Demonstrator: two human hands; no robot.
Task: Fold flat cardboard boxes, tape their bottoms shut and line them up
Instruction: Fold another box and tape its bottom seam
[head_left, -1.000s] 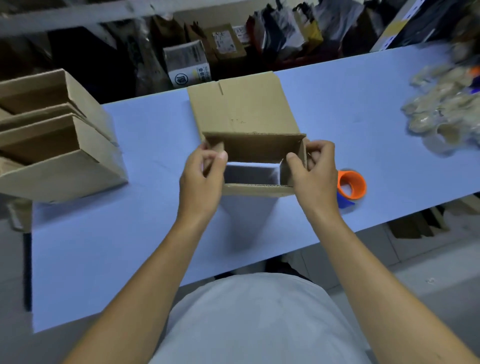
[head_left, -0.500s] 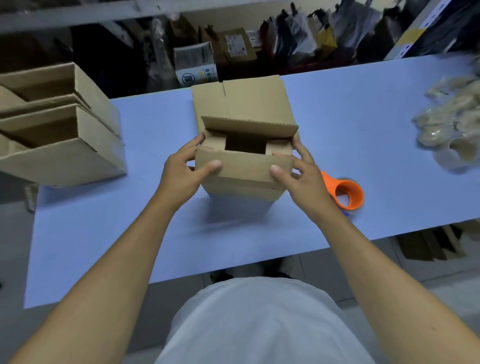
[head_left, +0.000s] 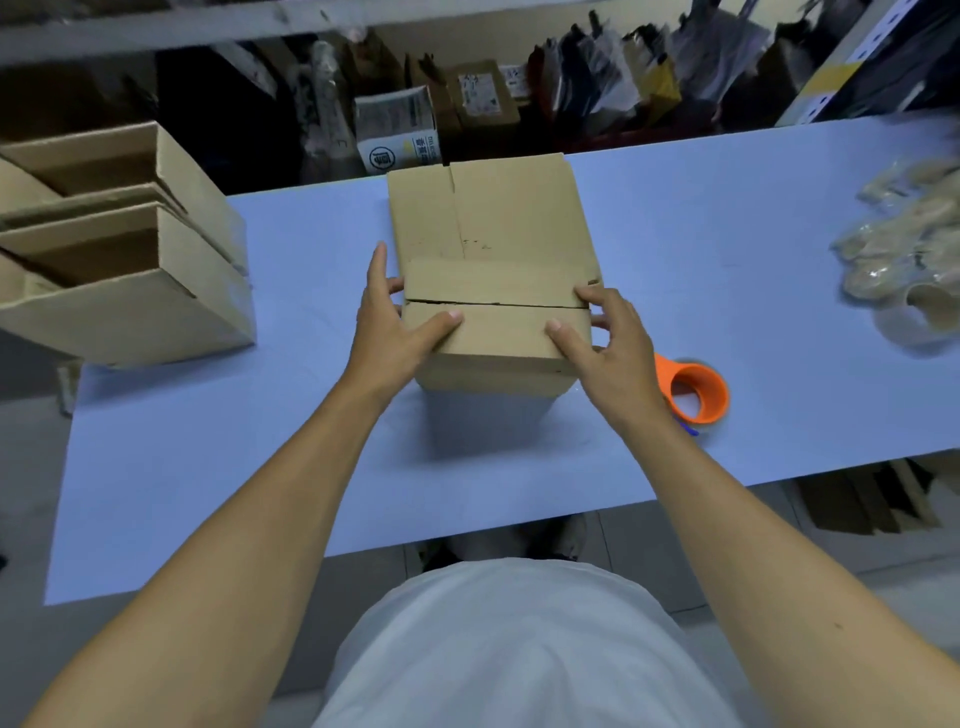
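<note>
box between both hands, flaps folded shut | left hand, right hand: fingers flat, pressing flaps so seam stays closed for taping | tape dispenser just beyond right hand

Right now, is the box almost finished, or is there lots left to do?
Partly done. Two folded boxes already sit in a row at the table's left. The box in hand has its flaps folded shut; the left hand and right hand press them down. The seam shows no tape yet, and the tape lies untouched beside it. Taping and lining up remain.
</note>
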